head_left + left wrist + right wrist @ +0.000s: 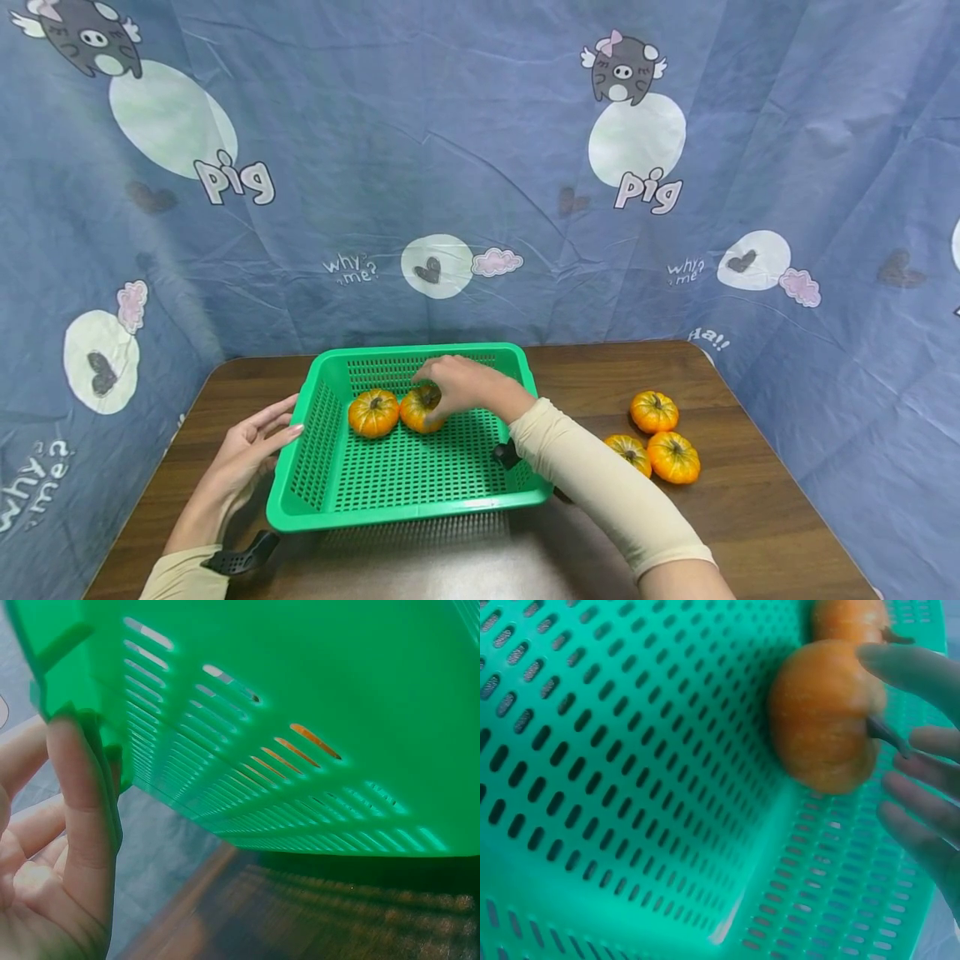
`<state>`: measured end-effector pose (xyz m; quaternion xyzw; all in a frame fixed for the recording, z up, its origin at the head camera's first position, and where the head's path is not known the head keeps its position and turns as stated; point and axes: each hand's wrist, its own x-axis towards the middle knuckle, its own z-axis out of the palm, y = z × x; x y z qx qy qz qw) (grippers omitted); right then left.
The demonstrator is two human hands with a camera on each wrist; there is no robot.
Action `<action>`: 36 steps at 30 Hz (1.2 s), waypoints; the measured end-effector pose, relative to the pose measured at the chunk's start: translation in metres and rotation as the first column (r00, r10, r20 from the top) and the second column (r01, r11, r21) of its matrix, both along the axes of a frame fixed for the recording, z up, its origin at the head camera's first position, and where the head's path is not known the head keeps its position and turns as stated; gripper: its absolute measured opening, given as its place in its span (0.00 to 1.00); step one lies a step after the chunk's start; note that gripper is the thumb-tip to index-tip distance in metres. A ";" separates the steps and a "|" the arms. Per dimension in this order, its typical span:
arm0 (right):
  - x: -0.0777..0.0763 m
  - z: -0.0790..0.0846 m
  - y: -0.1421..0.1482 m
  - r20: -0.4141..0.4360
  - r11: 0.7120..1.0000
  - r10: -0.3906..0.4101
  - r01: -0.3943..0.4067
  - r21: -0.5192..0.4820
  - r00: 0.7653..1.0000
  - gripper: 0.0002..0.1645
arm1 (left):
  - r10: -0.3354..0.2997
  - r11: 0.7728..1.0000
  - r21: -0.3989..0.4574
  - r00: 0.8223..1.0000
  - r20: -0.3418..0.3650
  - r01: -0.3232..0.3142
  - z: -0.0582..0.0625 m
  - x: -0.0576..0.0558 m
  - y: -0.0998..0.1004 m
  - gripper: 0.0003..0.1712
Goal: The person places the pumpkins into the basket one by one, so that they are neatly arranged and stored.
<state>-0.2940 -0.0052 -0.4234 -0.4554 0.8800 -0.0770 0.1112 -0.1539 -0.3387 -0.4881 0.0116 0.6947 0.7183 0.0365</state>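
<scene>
A green plastic basket [405, 514] with slotted walls stands over the table in the head view. My left hand [243, 450] holds its left rim, with the thumb at the edge. Two small orange pumpkins lie side by side inside: a left pumpkin [373, 414] and a right pumpkin [415, 410]. Over the right one is my right hand [468, 387], partly hiding it. In the right wrist view, spread fingers [922, 825] stand beside that pumpkin [821, 712] and its dark stem, and the thumb overlaps its edge; contact is unclear.
Right of the basket, three more pumpkins sit close together on the brown wooden table [750, 517]: a rear pumpkin [654, 412], a front right pumpkin [673, 457] and a left one [628, 454], partly behind the right sleeve. A blue printed curtain [480, 167] surrounds the table's back and sides.
</scene>
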 end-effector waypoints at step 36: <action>-0.005 0.043 0.133 0.022 0.948 -0.203 0.202 -0.246 0.979 0.45 | -0.003 1.000 0.027 1.000 -0.009 0.003 -0.002 -0.001 -0.001 0.32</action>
